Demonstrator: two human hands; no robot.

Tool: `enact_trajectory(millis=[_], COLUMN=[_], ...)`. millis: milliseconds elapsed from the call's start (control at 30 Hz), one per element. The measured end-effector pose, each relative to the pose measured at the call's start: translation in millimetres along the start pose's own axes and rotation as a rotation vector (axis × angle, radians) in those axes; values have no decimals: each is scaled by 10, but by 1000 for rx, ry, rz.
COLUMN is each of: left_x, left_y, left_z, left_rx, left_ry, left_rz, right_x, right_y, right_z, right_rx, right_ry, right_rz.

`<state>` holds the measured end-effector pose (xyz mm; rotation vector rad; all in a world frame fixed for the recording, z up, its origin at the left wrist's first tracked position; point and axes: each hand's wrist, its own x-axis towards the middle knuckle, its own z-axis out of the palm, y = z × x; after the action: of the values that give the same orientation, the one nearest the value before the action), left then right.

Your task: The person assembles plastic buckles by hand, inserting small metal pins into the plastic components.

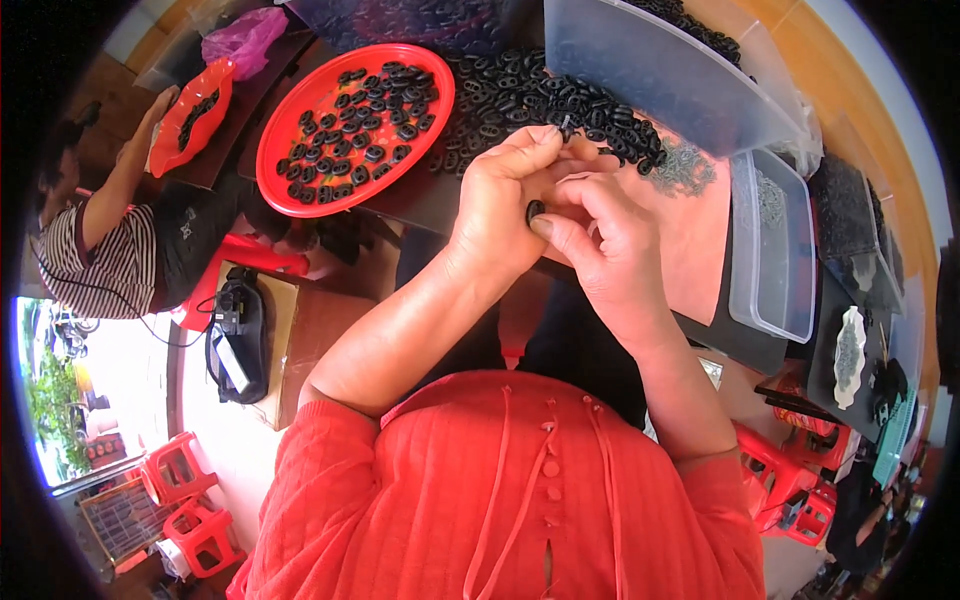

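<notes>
Both of my hands are raised close together over the near edge of the table. My right hand (608, 232) pinches a small black oval plastic piece (535, 211) between thumb and fingertips, beside my left palm. My left hand (500, 205) has its thumb and forefinger closed on a small, thin dark part (567, 127), too small to name. Just beyond them spreads a heap of black two-hole plastic pieces (510, 95), resembling cord locks. A pile of tiny metal springs (686, 168) lies right of the heap on a salmon-coloured sheet (690, 250).
A round red tray (267, 165) with several black pieces stands left. Beyond the heap is a large clear bin (670, 75); at right, a shallow clear box (745, 285) holds springs. A person in a striped shirt (110, 250) reaches to a red dish (215, 130).
</notes>
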<state>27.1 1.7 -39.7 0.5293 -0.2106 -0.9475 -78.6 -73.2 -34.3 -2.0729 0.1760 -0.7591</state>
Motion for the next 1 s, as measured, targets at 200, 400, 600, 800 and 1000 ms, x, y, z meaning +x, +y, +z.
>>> enact_trajectory(millis=[200,400,600,800,1000], left_x=[0,12,15,23,7], left_y=[2,-32,-36,-33,-18], left_z=[-42,-88,-62,0,18], left_rx=[-89,-131,-112,-122,-103], left_ry=[-18,-67,-75,-118,-131], left_rz=[-61,-77,-112,-66,-53], right_x=[-12,9,14,66,49], right_y=[16,-70,-87,-5,8], right_z=[39,-1,-43,-59,-59], right_rx=[142,68,124,-277,-98], right_ry=[4,-14,-56,55,47], right_rz=[-6,-40,-76,-469,-393])
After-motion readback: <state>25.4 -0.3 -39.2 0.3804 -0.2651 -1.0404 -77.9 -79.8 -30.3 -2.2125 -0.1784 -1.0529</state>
